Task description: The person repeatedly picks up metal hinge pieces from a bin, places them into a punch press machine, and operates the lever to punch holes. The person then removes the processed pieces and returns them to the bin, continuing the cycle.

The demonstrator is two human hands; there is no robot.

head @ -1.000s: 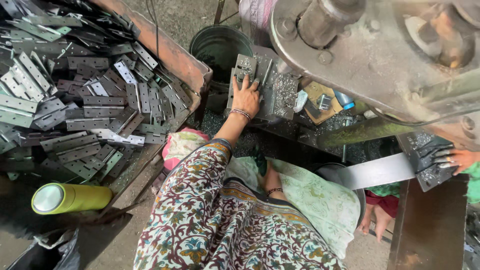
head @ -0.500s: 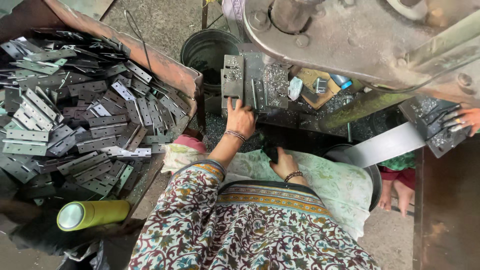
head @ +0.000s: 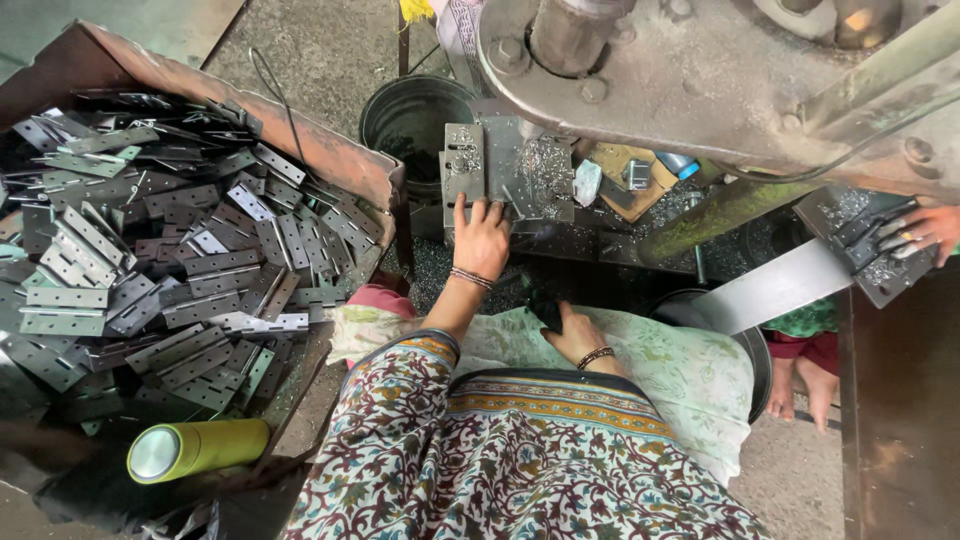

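Note:
My left hand (head: 481, 236) reaches forward in a patterned sleeve and lies with its fingers spread on the front edge of a grey metal die block (head: 508, 170) under a big press (head: 720, 70). Metal shavings cover the block. My right hand (head: 577, 335) rests on the pale green cloth (head: 680, 365) over my lap, its fingers curled round a small dark object (head: 541, 304) that is partly hidden. Both wrists wear bangles.
A rusty tray (head: 330, 150) heaped with several flat grey hinge plates (head: 150, 260) fills the left. A dark metal bucket (head: 412, 120) stands beyond it. A yellow-green cylinder (head: 195, 449) lies at lower left. Another person's hand (head: 925, 228) holds metal parts at the right edge.
My left hand has slid back from the top of the die block to its front edge. My right hand has stayed on my lap. The view has shifted.

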